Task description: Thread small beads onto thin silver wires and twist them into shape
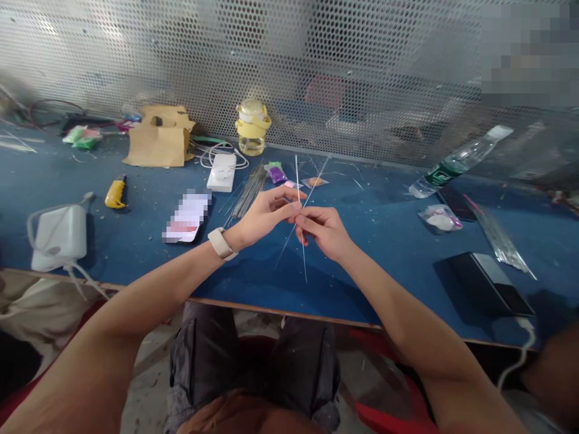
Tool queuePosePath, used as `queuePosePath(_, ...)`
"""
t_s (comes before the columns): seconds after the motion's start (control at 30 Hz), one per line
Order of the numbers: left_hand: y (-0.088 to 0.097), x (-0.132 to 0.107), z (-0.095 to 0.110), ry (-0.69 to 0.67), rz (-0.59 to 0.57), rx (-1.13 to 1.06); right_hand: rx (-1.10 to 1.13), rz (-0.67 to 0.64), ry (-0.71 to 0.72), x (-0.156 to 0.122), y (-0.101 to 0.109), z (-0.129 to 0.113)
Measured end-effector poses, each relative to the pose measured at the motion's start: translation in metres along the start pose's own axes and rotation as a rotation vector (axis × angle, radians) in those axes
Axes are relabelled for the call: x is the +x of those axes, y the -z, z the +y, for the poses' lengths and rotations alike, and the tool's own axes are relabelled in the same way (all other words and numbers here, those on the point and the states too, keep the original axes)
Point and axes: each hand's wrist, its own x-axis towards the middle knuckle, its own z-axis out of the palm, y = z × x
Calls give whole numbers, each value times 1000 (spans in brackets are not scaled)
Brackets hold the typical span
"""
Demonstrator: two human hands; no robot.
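Observation:
Above the blue table (257, 274), my left hand (271, 210) and my right hand (326, 230) meet with their fingertips close together. Both are closed in a pinch on thin, straight, silvery wires (297, 172) that cross at the fingers in a narrow X. One wire stands nearly upright in the view; the other slants from upper right to lower left. Which hand grips which wire is hard to tell at the crossing. Just beyond my left hand lies a bundle of similar thin wires (248, 191). Small packets, one of them purple (277, 173), are behind the fingers.
Left of my hands lie a phone (187, 217), a white charger (222, 172), a yellow cutter (116, 193) and a white power bank (61, 237). A paper bag (158, 144) and yellow cup (252, 128) stand behind. To the right are a tilted bottle (461, 161) and a dark box (491, 283).

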Motion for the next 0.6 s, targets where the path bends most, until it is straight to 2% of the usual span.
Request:
queuePosePath(0.2, -2, -3, 11, 43, -44, 118, -73, -88, -7, -3, 0, -2)
queuePosePath(0.33, -2, -3, 12, -25, -29, 196, -90, -85, -8, -4, -1, -5)
queuePosePath(0.43, -2, -1, 7, -19, 3, 131, -111, -58, -8, -4, -2, -7)
queuePosePath(0.6, 1, 1, 3, 122, 14, -51, -111, 24, 42, -1, 1, -9)
